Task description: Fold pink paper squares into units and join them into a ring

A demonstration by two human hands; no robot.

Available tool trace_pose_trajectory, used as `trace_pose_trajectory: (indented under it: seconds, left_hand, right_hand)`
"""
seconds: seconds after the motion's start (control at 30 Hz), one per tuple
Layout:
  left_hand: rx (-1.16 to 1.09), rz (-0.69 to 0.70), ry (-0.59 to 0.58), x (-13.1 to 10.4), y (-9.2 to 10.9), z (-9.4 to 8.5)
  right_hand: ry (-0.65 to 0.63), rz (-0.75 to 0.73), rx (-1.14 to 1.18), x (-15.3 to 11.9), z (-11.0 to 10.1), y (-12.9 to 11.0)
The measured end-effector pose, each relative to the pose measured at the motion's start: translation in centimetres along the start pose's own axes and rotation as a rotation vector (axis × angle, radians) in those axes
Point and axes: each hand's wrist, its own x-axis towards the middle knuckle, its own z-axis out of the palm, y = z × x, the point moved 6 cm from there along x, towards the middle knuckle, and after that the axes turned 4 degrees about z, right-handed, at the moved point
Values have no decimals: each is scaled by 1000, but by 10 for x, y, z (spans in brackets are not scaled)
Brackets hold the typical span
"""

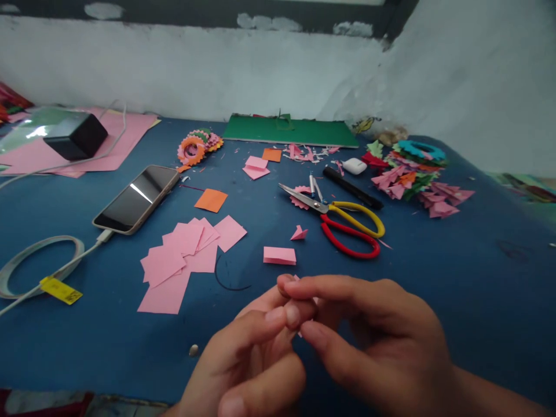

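Close in front of me, my left hand [254,341] and my right hand [382,327] meet with their fingertips pinched together. Between the fingers a small piece of pink paper [296,278] shows only at its edges; its shape is mostly hidden. Just beyond them on the table lies a folded pink paper strip [279,255], and behind it a small pointed pink folded piece [299,233]. To the left, several loose pink paper squares [163,265] overlap in a fan. Scissors [328,208] with one red and one yellow handle lie with blades apart, pointing left.
A phone [136,198] with a white cable [93,248] and a roll of tape [41,238] are at left. A black box [76,136] sits on pink sheets. Farther back are a green board [291,130], orange squares [211,200], a black pen [353,188] and folded paper pieces [406,174].
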Motion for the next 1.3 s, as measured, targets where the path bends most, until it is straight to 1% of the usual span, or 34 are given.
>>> trace_pose_trajectory:
  seconds: [0.07, 0.13, 0.3, 0.37, 0.5, 0.63, 0.7, 0.77, 0.9, 0.97, 1.1, 1.2, 1.3]
  left_hand:
    - [-85, -47, -91, 1, -4, 3]
    - [-154, -71, -134, 1, -5, 5]
    - [-167, -71, -89, 0, -6, 1]
    - [-167, -61, -99, 0, -5, 1]
    - [-168, -50, -153, -1, -4, 5]
    - [-158, -1, -113, -1, -3, 6]
    - [-151, 33, -95, -1, -2, 6]
    - [-128, 40, -109, -1, -3, 7]
    - [-73, 0, -167, -2, -3, 9]
    - [-58, -22, -161, -2, -3, 9]
    - [-40, -54, -151, -1, -3, 9]
    - [-36, -52, -123, 1, -2, 9]
    - [-47, -46, -125, 0, -3, 8]
  right_hand:
    - [-1, 22, -1, 0, 0, 3]
    - [-1, 34, 4, 1, 0, 5]
    - [28, 20, -29, 4, -2, 4]
    - [32, 22, -45, 5, -3, 4]
    - [-11, 26, -32, 2, -2, 4]
    - [-44, 18, 14, 1, 0, 5]
    - [-45, 22, -1, 3, 0, 4]
    - [-26, 13, -46, 7, -1, 2]
    - [40, -85, -206, 12, -5, -9]
    - [50, -120, -271, 11, -5, -11]
    - [96, -136, -307, 8, -5, -9]
    - [92, -129, -317, 7, -3, -6]
    - [92, -139, -339, 8, -4, -7]
